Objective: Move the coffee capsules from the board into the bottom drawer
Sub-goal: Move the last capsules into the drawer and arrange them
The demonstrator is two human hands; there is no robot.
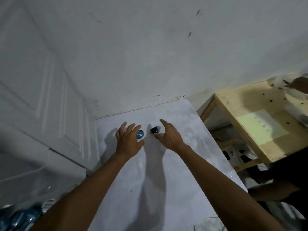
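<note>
Two coffee capsules sit near the far end of the white board (166, 172). The left capsule (140, 134) shows a blue lid with white lettering; my left hand (128, 142) hovers over it with fingers spread, partly covering it. The right capsule (154, 130) is black and lies tilted. My right hand (170, 135) is open around it, thumb at its near side and index finger stretched past it. Neither hand has closed on a capsule. At the lower left, a clear drawer (25, 189) holds several blue-lidded capsules (25, 215).
A white wall rises behind the board and a white panelled door (41, 97) stands at the left. To the right is a wooden stand (260, 124) with a pale sheet on it, clutter beneath, and another person's hand (300, 84) at the far right edge.
</note>
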